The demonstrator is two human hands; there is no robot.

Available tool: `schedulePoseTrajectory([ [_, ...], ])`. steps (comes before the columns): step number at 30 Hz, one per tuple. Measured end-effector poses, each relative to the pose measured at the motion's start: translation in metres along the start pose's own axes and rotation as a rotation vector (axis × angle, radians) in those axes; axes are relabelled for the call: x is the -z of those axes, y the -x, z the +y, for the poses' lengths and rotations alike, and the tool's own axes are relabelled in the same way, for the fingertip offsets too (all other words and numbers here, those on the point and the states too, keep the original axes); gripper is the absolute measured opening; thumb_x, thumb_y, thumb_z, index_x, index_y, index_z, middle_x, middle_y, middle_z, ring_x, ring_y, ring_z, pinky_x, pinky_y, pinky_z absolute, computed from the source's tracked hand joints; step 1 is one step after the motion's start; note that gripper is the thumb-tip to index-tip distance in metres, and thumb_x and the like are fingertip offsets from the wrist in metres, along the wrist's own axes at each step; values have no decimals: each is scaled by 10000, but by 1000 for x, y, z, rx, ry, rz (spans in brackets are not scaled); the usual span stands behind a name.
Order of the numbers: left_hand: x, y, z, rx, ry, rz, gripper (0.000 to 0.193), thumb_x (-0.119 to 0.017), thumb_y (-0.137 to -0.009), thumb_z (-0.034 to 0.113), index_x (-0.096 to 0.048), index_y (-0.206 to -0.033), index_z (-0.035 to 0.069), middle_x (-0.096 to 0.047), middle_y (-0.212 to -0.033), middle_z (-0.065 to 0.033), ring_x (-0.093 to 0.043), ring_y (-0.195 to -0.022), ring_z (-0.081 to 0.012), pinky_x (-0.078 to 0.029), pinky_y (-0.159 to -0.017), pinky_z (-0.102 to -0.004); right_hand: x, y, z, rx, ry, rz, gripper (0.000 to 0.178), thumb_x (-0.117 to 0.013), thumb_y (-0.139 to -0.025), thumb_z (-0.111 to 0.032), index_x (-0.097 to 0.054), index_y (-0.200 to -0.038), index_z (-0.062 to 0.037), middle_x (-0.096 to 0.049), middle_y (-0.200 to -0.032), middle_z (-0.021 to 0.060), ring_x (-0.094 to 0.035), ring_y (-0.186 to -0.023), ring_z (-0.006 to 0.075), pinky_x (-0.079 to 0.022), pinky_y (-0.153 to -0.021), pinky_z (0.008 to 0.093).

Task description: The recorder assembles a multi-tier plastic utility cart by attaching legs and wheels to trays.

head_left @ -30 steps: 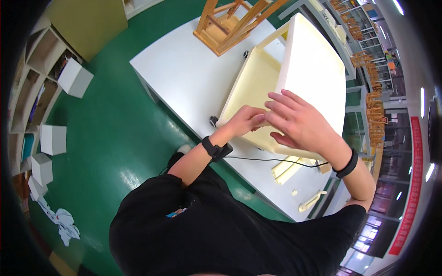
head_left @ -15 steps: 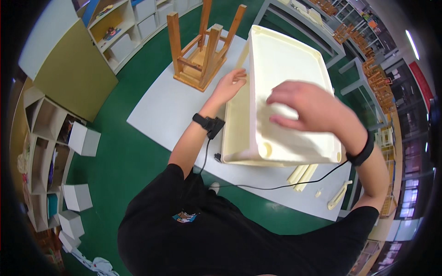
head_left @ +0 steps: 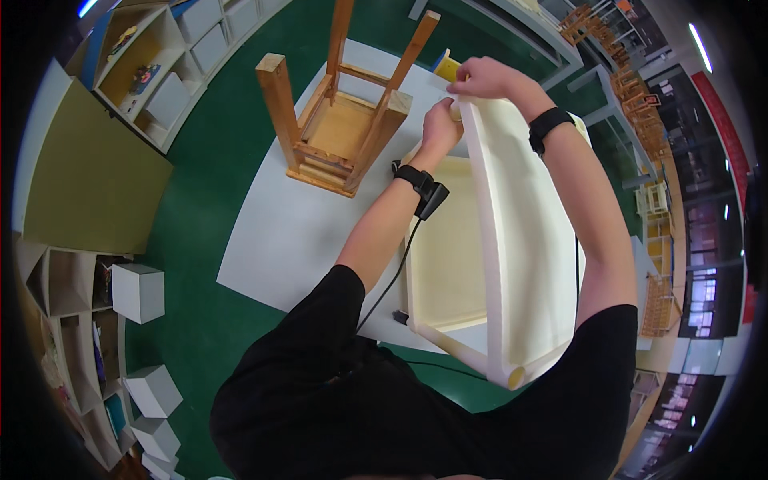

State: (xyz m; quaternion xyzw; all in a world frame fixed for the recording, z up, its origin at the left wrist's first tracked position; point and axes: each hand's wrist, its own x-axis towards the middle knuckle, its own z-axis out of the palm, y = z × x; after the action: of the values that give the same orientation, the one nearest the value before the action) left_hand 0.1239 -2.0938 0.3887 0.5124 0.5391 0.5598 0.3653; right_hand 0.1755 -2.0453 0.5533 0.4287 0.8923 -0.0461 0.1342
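Note:
A cream plastic rack stands on the grey-white table in front of me. Its upper tray (head_left: pixel 524 232) is tilted, and a second tray (head_left: pixel 448 240) lies lower to the left. A round tube (head_left: pixel 452 346) joins the two at the near corner. My left hand (head_left: pixel 442 128) is closed round a cream tube at the far left corner, mostly hidden by the fingers. Just above it, my right hand (head_left: pixel 490 78) has its fingers curled over the upper tray's far corner; its fingertips are partly hidden.
On the table (head_left: pixel 264 232), left of the rack, an upside-down wooden stool (head_left: pixel 340 132) points its legs up. A yellow and blue object (head_left: pixel 446 66) shows behind my hands. Shelves (head_left: pixel 72 320) and white boxes (head_left: pixel 138 292) stand on the green floor at left.
My right hand has gone from above the upper tray to its far corner. My left hand has closed on the tube there. The upper tray has tilted, and my view has shifted.

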Motion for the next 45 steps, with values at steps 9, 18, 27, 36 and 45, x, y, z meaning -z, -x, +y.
schedulePoseTrajectory([
  [9,-14,6,-5,-17,132,74,309,-706,-738,181,-603,-987,31,-650,-910,-228,-607,-910,-407,-496,-778,-419,-7,3,13,-10,-84,-140,453,-456,-809,-357,-661,-852,45,-631,-790,225,-596,-725,327,-472,-702,397],
  [18,-13,1,-8,-86,34,123,162,-634,-744,115,-598,-888,49,-637,-887,-202,-583,-891,-412,-493,-741,-441,65,61,5,282,-140,316,381,-502,-815,-286,-642,-819,68,-602,-690,205,-583,-634,269,-467,-658,350],
  [27,-43,3,-39,-168,34,21,274,-667,-755,181,-608,-985,44,-637,-957,-223,-578,-950,-420,-482,-799,-439,-1,65,14,134,104,273,359,-520,-811,-307,-676,-941,-12,-650,-828,204,-616,-766,362,-501,-737,429],
  [36,-38,-28,-57,-342,-178,-145,354,-672,-767,218,-596,-1049,18,-649,-987,-222,-613,-929,-391,-487,-794,-396,42,195,-5,135,74,351,228,-544,-807,-183,-662,-851,7,-662,-867,200,-624,-794,363,-504,-737,423],
  [45,28,214,37,-259,5,-328,158,-580,-859,96,-597,-977,-7,-629,-919,-98,-592,-862,-202,-454,-799,-304,-31,465,-87,80,-216,441,316,-614,-805,-280,-652,-992,-28,-665,-925,140,-646,-913,298,-520,-816,412],
])
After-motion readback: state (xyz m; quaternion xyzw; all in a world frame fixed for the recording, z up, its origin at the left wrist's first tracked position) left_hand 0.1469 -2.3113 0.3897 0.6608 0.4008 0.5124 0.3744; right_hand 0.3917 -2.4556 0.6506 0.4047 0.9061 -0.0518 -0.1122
